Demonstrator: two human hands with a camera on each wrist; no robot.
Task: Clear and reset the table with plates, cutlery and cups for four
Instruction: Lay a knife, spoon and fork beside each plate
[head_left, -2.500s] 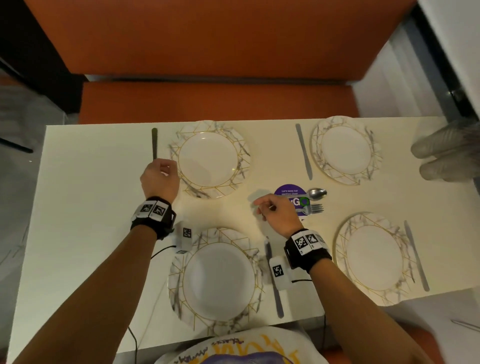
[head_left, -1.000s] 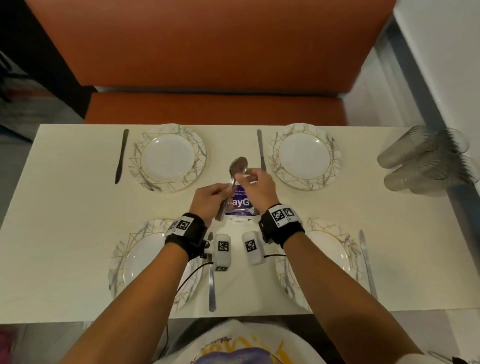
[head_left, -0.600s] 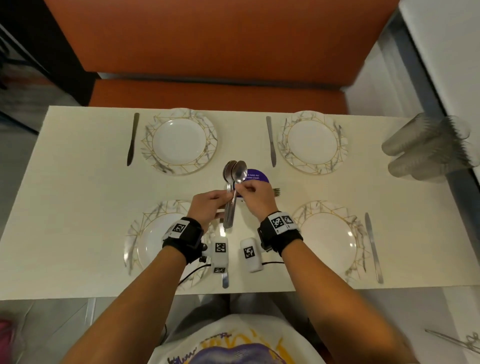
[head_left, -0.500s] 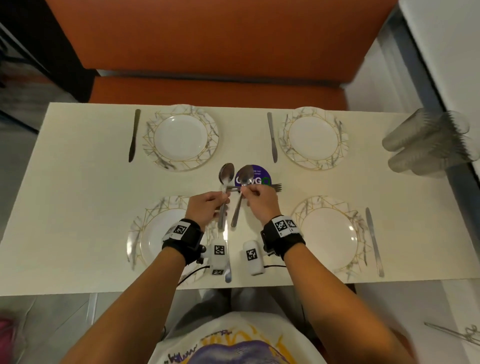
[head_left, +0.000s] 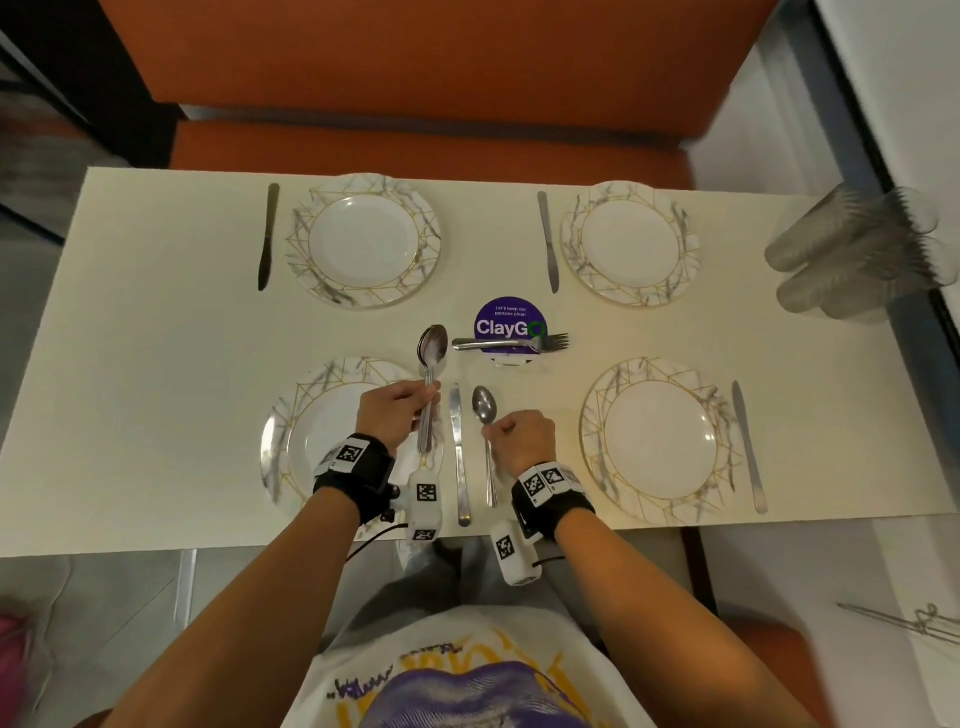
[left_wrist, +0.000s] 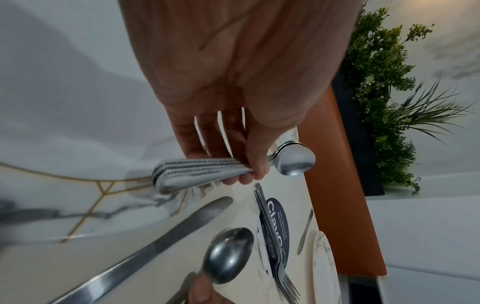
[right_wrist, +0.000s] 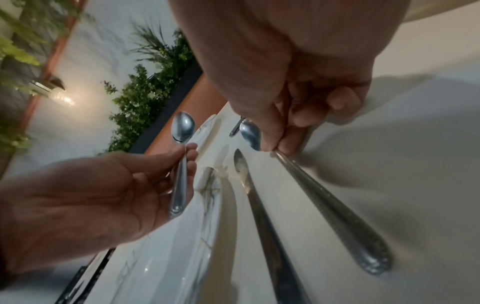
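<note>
My left hand (head_left: 402, 413) grips a stack of spoons (head_left: 432, 347) above the near-left plate's (head_left: 291, 415) right rim; in the left wrist view their handles (left_wrist: 202, 172) are stacked together. My right hand (head_left: 511, 436) pinches a single spoon (head_left: 485, 406) by the neck. This spoon's handle (right_wrist: 337, 216) lies low along the table, just right of the knife (head_left: 457, 457) and parallel to it. Each of the other plates has a knife beside it. Several forks (head_left: 511, 343) lie stacked across a purple round sticker (head_left: 506, 319) at the table's middle.
Plates stand at the far left (head_left: 363, 241), far right (head_left: 630, 244) and near right (head_left: 660, 439). A pile of clear plastic cups (head_left: 857, 249) lies at the table's right end. An orange bench (head_left: 415, 150) runs along the far side.
Both hands held the spoons together near the sticker. Now the right hand has drawn one spoon away and lowered it beside the near-left knife, while the left keeps the rest.
</note>
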